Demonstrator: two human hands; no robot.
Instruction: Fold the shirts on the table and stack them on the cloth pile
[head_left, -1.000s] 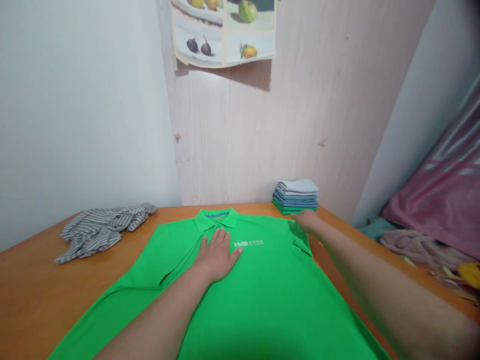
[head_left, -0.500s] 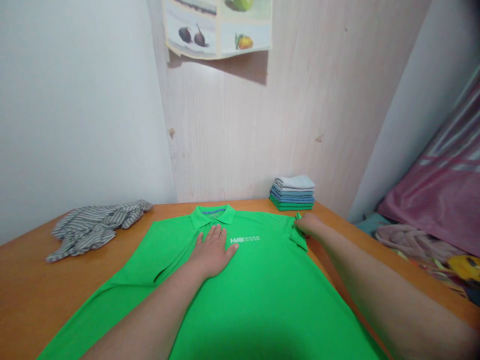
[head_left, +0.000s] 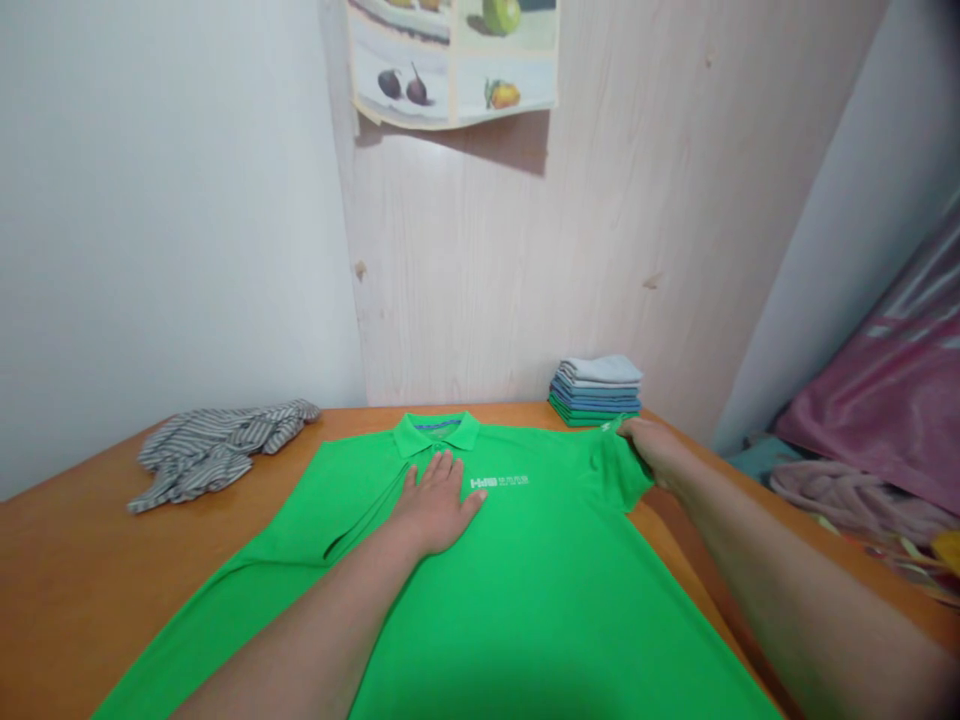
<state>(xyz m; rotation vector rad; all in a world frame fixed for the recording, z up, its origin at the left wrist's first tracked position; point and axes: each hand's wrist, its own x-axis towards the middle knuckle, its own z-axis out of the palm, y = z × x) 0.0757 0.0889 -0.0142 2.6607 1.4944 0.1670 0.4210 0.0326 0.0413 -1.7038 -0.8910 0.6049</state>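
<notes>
An orange-brown wooden table (head_left: 67,560) fills the lower part of the view, in a corner between a white wall (head_left: 150,200) and a pale wooden panel (head_left: 525,270). On the table, nearest to the person, a bright green polo shirt (head_left: 540,580) lies spread flat with its front up. Its lower part reaches the near edge of the picture and its collar points away. Both bare forearms come in from below and pass over the shirt.

The left hand (head_left: 435,510) rests flat on the chest of the shirt, palm down. Its fingers are straight and a little apart, and it holds nothing. It lies just beside the small white logo (head_left: 499,483), and its fingertips are near the collar (head_left: 436,433). To the left of this hand a fold line runs slantwise along the cloth.

The right hand (head_left: 656,448) is farther away, at the right side of the shirt. Its fingers are closed on the outer edge of the short sleeve (head_left: 619,470), which is lifted a little from the table.

Behind the shirt, on the far left of the table, a grey and white striped garment (head_left: 214,455) lies crumpled, well apart from the green one. On the far right a neat stack of folded clothes (head_left: 596,390) in green, blue and pale grey stands against the wooden panel, near the right hand but not touching it.

Beyond the right side of the table, pink fabric (head_left: 885,410) is piled. High on the panel hangs a poster with fruit pictures (head_left: 454,60), with its lower edge curling outward.
</notes>
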